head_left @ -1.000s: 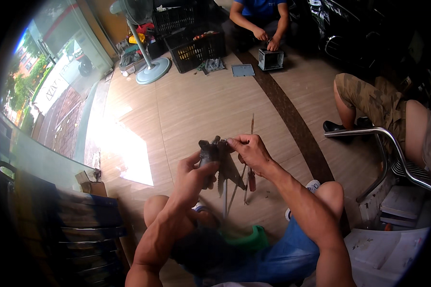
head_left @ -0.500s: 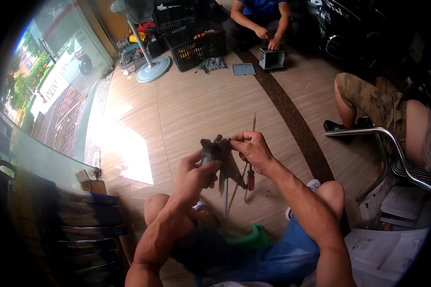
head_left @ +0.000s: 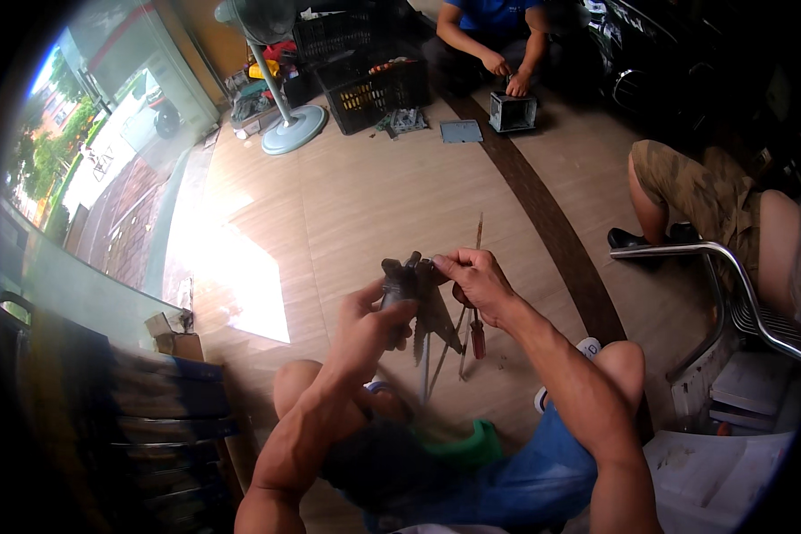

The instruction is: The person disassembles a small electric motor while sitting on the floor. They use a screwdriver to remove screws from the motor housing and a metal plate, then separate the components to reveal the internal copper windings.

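My left hand [head_left: 374,319] is wrapped around a dark, grimy metal part [head_left: 403,283] with short round stubs on top. A flat triangular plate [head_left: 436,319], jagged along one edge, hangs beneath it. My right hand [head_left: 482,283] pinches at the upper right corner of this part; whatever small piece lies between thumb and fingertip is too small to name. Just below my right hand is a red-handled screwdriver [head_left: 478,340]. A thin rod [head_left: 480,230] shows above that hand. My fingers hide whether rod and screwdriver are joined. Slender rods [head_left: 424,369] show below the plate.
Across the floor, a person [head_left: 498,53] in blue works on a box-shaped metal frame [head_left: 513,113]. Nearby are a flat grey panel [head_left: 461,132], black crates [head_left: 374,93] and a standing fan [head_left: 295,129]. A metal chair [head_left: 730,267] with a seated person stands right; boxes [head_left: 173,334] are left.
The whole view has shifted slightly, so things sit a little further right. Both hands keep their grip on the dark part, with my right fingertips still at its upper corner.
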